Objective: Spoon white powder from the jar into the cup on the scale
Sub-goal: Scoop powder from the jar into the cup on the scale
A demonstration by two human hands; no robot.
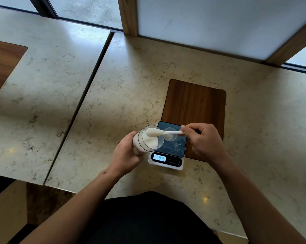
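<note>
Marble counter (131, 81), scale (167, 158) near its front edge, clear cup (170, 134) on it. Left hand (126, 154) wraps the tilted jar (145, 141) of white powder (151, 140); right hand (204, 140) pinches the heaped spoon (159, 132) at the jar's mouth.

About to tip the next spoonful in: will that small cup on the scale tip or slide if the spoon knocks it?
Probably yes. The cup looks thin, clear and nearly empty, so likely very light. It stands free on the scale, whose glossy top may let it slide.
</note>
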